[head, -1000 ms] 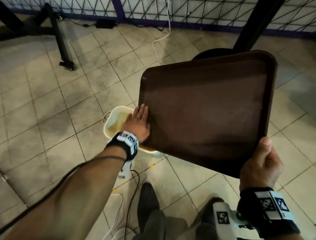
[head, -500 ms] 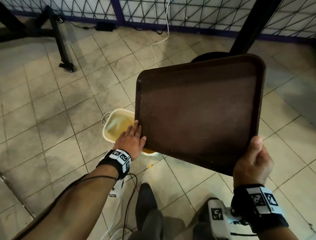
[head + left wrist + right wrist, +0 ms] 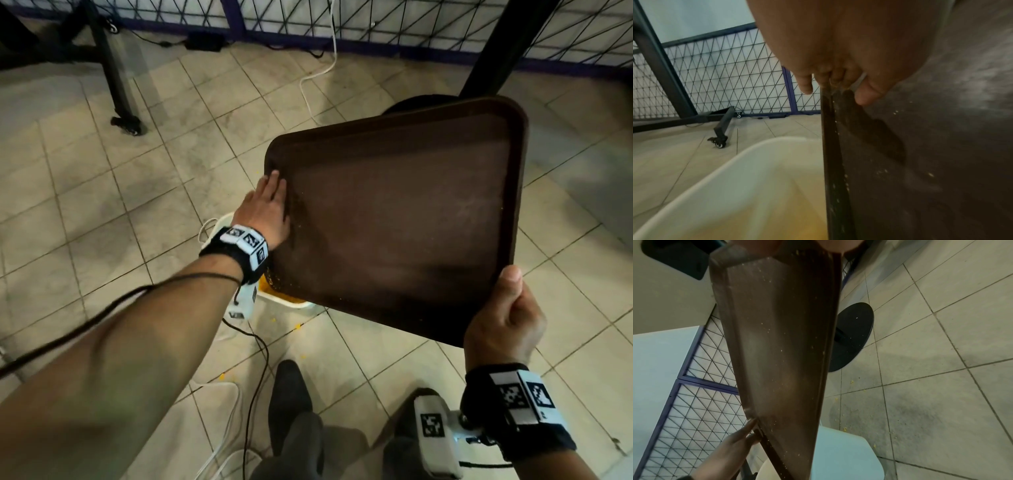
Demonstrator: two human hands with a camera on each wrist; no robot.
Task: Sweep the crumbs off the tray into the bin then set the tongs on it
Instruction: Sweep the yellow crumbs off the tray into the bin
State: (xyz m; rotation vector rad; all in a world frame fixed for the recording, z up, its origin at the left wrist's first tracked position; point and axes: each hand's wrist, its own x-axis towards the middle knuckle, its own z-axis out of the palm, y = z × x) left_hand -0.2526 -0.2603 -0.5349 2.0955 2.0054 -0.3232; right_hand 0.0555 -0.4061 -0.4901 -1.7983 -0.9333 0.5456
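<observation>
A dark brown tray (image 3: 404, 219) is held tilted, its left edge low over a white bin (image 3: 274, 301) with yellow crumbs inside. My right hand (image 3: 503, 322) grips the tray's near right corner, thumb on top. My left hand (image 3: 270, 205) lies flat with straight fingers on the tray's left rim, near the far left corner. In the left wrist view the fingers (image 3: 865, 95) rest on the tray (image 3: 931, 146) above the bin (image 3: 756, 186). Small crumbs (image 3: 777, 340) still speckle the tray (image 3: 781, 369) in the right wrist view. No tongs are in view.
Tiled floor with scattered yellow crumbs (image 3: 298, 325) near the bin. A black round table base (image 3: 853, 335) stands behind the tray. A wheeled black frame leg (image 3: 126, 123), cables and a wire mesh fence (image 3: 376, 20) lie further back. My legs and shoes (image 3: 291, 394) are below.
My left hand has slid along the tray's left edge from the near end toward the far corner. The tray shifted slightly with my right hand still gripping it.
</observation>
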